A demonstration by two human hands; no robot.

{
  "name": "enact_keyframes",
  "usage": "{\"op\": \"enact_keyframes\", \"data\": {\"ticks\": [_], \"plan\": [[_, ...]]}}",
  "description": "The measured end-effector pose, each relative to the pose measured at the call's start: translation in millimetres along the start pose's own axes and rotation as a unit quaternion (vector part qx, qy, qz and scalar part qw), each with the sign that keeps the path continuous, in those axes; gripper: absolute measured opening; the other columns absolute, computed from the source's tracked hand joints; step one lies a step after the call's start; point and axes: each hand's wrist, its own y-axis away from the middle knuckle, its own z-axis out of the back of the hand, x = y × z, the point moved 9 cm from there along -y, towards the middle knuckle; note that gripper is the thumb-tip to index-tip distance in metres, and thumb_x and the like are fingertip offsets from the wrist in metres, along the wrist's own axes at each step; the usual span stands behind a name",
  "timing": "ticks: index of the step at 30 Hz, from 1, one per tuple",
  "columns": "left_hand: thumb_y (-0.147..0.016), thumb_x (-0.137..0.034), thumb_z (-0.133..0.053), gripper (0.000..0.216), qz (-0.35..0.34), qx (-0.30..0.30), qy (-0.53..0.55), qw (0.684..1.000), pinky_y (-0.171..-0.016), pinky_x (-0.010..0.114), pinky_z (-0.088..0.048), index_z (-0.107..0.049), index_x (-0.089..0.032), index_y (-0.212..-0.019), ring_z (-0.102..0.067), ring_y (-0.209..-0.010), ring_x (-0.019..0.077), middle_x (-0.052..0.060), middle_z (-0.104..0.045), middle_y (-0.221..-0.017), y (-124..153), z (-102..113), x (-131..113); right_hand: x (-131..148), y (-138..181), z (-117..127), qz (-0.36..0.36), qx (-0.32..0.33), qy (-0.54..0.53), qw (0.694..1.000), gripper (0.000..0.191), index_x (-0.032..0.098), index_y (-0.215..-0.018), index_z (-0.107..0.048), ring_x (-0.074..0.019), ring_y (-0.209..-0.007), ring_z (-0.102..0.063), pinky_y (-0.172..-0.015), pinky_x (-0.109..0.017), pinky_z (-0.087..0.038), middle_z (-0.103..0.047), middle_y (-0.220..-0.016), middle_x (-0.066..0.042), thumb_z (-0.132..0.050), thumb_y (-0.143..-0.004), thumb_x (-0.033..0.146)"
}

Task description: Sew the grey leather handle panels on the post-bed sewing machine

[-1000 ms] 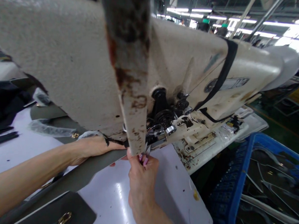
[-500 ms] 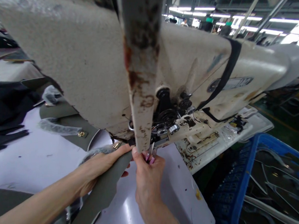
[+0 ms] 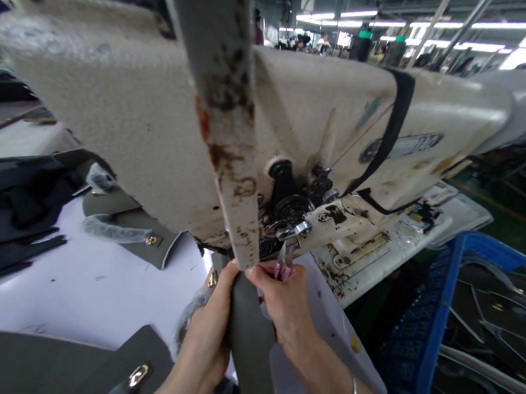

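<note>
An olive-grey bag panel (image 3: 252,346) runs from the bottom of the view up under the head of a worn cream sewing machine (image 3: 129,122). My left hand (image 3: 209,337) grips the panel's left edge, its thumb on top close to the needle area. My right hand (image 3: 291,305) is closed around small thread snips (image 3: 285,262) with pink-purple handles, blades pointing up. Its thumb and finger also press at the panel's right edge. The machine's rusty front bar hides the needle and presser foot. Beside my left wrist lies a plastic-wrapped strap (image 3: 188,317) with a gold fitting.
Another olive panel (image 3: 141,252) with a wrapped handle lies left on the white table (image 3: 86,297), near black fabric (image 3: 18,206). A larger panel (image 3: 46,376) with a gold fitting is at lower left. A blue crate (image 3: 447,293) of similar pieces stands right.
The panel has swung from a slant at lower left to nearly upright in view, both hands turning with it. My right hand has shifted slightly right. The larger panel shows more at lower left.
</note>
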Motion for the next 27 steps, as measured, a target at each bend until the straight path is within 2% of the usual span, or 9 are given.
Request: {"op": "enact_keyframes", "data": {"ticks": [3,9,13,16,21,27], "plan": [[-0.068,-0.055,-0.078,0.058,-0.006,0.003,0.058,0.998,-0.059,0.027,-0.060,-0.071,-0.018,-0.112,-0.071,-0.066,0.0200,0.006,-0.076,-0.081,6.2,-11.0,7.6,4.9,-4.1,4.9,-0.007,0.022,-0.005,1.000,0.020,0.013,-0.058,-0.070,-0.0090,-0.045,-0.039,-0.043,-0.022,-0.033,-0.051,-0.049,0.002,-0.077,-0.067,0.029],[-0.080,-0.047,-0.070,0.039,-0.013,0.024,0.116,0.993,-0.063,0.022,-0.059,-0.073,-0.020,-0.107,-0.071,-0.067,0.0160,0.005,-0.075,-0.080,7.7,-23.4,11.0,3.6,-6.7,8.4,-0.040,0.056,-0.022,0.997,0.014,0.015,-0.061,-0.075,-0.0117,-0.049,-0.049,-0.053,-0.026,-0.044,-0.061,-0.054,-0.001,-0.082,-0.062,0.026],[-0.080,-0.044,-0.069,0.035,-0.012,0.014,0.111,0.994,-0.060,0.021,-0.059,-0.073,-0.021,-0.105,-0.071,-0.065,0.0163,0.004,-0.074,-0.077,5.1,-22.2,9.1,3.0,-3.7,6.5,-0.052,0.082,-0.036,0.995,0.014,0.015,-0.058,-0.074,-0.0116,-0.051,-0.051,-0.056,-0.027,-0.045,-0.061,-0.054,-0.001,-0.083,-0.061,0.025],[-0.079,-0.045,-0.069,0.035,-0.017,0.024,0.112,0.993,-0.057,0.022,-0.058,-0.072,-0.020,-0.105,-0.070,-0.064,0.0168,0.004,-0.073,-0.074,2.1,-23.6,7.5,2.0,-3.1,8.1,-0.061,0.076,-0.022,0.995,0.017,0.015,-0.057,-0.073,-0.0112,-0.050,-0.050,-0.054,-0.026,-0.042,-0.061,-0.054,0.000,-0.086,-0.058,0.027],[-0.081,-0.038,-0.067,0.030,-0.045,0.017,0.119,0.992,-0.056,0.019,-0.057,-0.071,-0.021,-0.105,-0.070,-0.065,0.0157,0.002,-0.072,-0.072,-3.5,-22.0,-1.2,6.0,-5.4,7.6,-0.036,0.066,-0.003,0.997,0.012,0.016,-0.061,-0.075,-0.0107,-0.053,-0.052,-0.054,-0.024,-0.041,-0.063,-0.057,0.001,-0.084,-0.061,0.024],[-0.080,-0.039,-0.067,0.026,-0.057,-0.009,0.119,0.991,-0.058,0.020,-0.058,-0.071,-0.018,-0.096,-0.068,-0.063,0.0153,0.002,-0.072,-0.071,-10.9,-17.1,-8.9,4.1,-5.8,6.5,-0.019,0.066,0.006,0.998,0.013,0.015,-0.060,-0.072,-0.0097,-0.053,-0.051,-0.053,-0.022,-0.039,-0.062,-0.057,0.001,-0.081,-0.064,0.022]]}}
